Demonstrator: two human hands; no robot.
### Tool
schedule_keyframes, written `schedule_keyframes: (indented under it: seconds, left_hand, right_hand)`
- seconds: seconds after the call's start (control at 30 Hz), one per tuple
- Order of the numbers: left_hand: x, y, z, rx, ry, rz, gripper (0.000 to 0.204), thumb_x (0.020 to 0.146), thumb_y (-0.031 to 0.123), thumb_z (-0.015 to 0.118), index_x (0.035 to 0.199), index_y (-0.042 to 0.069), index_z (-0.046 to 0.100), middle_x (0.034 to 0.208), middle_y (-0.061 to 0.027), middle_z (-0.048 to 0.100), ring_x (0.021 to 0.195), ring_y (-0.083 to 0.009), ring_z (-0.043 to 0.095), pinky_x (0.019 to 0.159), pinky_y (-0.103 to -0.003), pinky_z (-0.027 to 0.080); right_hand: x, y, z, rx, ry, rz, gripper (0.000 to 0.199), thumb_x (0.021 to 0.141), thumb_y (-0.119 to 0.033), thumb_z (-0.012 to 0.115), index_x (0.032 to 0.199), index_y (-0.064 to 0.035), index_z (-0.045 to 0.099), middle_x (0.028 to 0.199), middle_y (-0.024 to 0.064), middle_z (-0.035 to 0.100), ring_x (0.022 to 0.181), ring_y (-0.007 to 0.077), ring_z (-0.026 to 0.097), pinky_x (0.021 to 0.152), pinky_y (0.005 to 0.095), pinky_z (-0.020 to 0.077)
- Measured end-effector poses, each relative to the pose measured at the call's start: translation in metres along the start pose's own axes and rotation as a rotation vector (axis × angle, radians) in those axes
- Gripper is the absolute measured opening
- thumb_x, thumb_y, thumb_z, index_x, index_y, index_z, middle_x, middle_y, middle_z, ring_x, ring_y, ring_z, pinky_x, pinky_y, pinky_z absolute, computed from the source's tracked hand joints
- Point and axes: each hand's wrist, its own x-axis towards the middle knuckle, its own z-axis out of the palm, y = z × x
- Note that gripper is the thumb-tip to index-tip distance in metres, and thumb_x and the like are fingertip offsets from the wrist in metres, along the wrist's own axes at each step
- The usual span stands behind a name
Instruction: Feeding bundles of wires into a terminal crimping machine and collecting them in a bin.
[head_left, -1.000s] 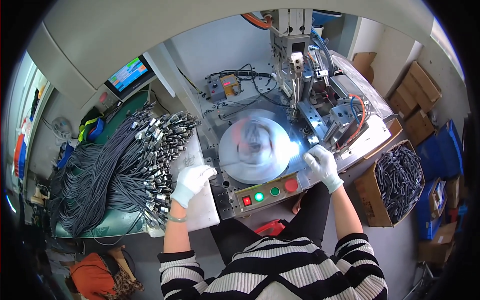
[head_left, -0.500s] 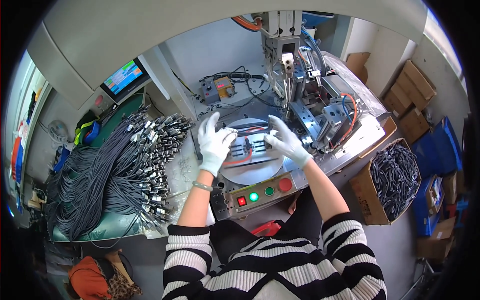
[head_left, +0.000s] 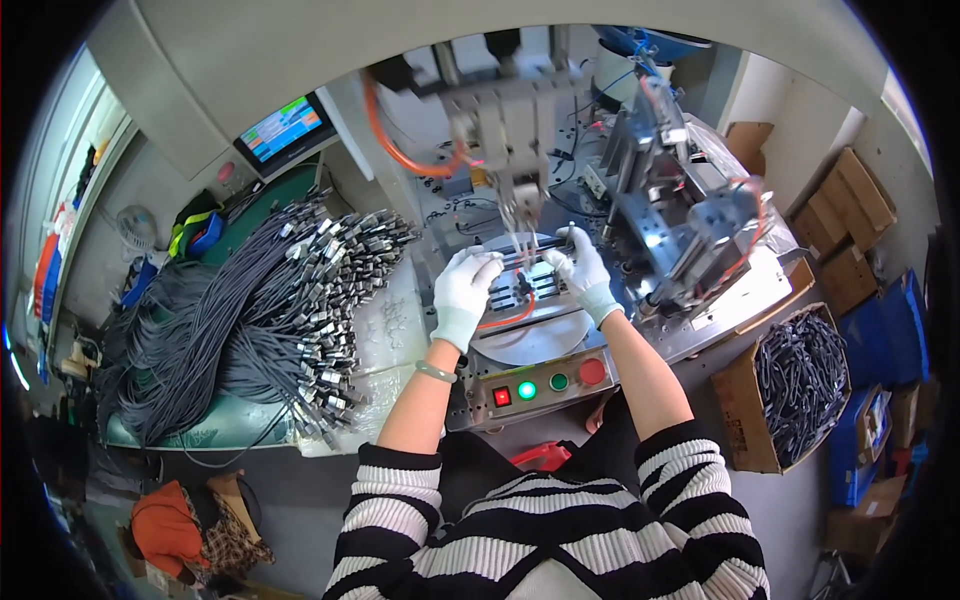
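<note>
My left hand [head_left: 464,292] and my right hand [head_left: 583,275], both in white gloves, are on either side of a round metal disc [head_left: 530,346]. Their fingers are pinched at the two ends of a thin dark strip [head_left: 541,246], which spans the far part of the disc. Its exact kind is too small to tell. Nearer me on the disc is a fixture with dark slots and an orange tube [head_left: 513,322]. The blurred metal head of a machine [head_left: 503,125] hangs over the disc, its narrow tips between my hands.
A panel with lit red and green buttons [head_left: 547,386] fronts the disc. At left, grey cables [head_left: 225,320] with metal connectors cover a green table [head_left: 180,428]. A metal mechanism [head_left: 715,240] is at right, beyond a cardboard box [head_left: 742,425] of dark pieces. A screen [head_left: 284,132] is back left.
The machine head has swung forward and left over the disc. My hands remain at the dark strip. The whole view has shifted slightly.
</note>
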Motion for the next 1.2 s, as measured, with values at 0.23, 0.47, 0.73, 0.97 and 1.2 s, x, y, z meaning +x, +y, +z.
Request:
schedule_keyframes:
  seconds: [0.23,0.47,0.73,0.97,1.2]
  left_hand:
    - [-0.005,-0.014,0.003,0.059,0.054,0.102,0.017,0.081,0.014,0.066,0.095,0.007,0.073,0.104,-0.0043,0.067,0.082,-0.0223,0.063,0.076,-0.028,0.048]
    - [-0.045,0.006,-0.047,0.078,0.149,0.069,0.015,0.085,0.015,0.063,0.094,0.007,0.072,0.118,-0.0068,0.062,0.093,-0.0236,0.061,0.079,-0.031,0.049]
    - [-0.089,0.049,-0.13,0.264,0.423,0.124,0.019,0.082,0.006,0.062,0.099,0.005,0.07,0.111,-0.0111,0.063,0.095,-0.0246,0.061,0.084,-0.032,0.049]
    - [-0.113,0.047,-0.17,0.384,0.468,0.115,0.02,0.08,0.006,0.062,0.098,0.005,0.07,0.109,-0.011,0.064,0.094,-0.0258,0.061,0.084,-0.033,0.049]
    - [-0.101,0.031,-0.146,0.687,-0.063,0.241,0.015,0.085,0.017,0.061,0.094,0.01,0.071,0.1,-0.0059,0.065,0.081,-0.0245,0.059,0.073,-0.035,0.049]
  right_hand:
    - [0.01,0.021,-0.002,0.276,-0.011,0.027,0.046,0.079,-0.022,0.072,0.119,-0.0044,0.056,0.097,0.0109,0.066,0.082,0.0218,0.061,0.076,0.0321,0.0476]
    - [-0.058,-0.014,-0.011,-0.054,0.118,-0.001,0.026,0.083,-0.021,0.066,0.1,-0.0028,0.06,0.089,0.0112,0.064,0.074,0.0227,0.059,0.07,0.033,0.0489]
    - [-0.114,-0.159,0.167,-0.632,-0.593,-0.457,0.019,0.079,-0.021,0.056,0.087,-0.0048,0.062,0.09,0.014,0.062,0.07,0.0305,0.061,0.068,0.0379,0.0503]
    - [-0.125,-0.146,0.22,-0.289,-0.445,-0.683,0.018,0.078,-0.021,0.057,0.089,-0.0066,0.061,0.087,0.0174,0.062,0.065,0.0308,0.059,0.066,0.0413,0.048]
    - [-0.09,-0.13,0.103,-0.54,-0.407,-0.872,0.011,0.076,-0.019,0.058,0.071,-0.0099,0.061,0.078,0.0096,0.06,0.065,0.0303,0.057,0.058,0.0425,0.0432]
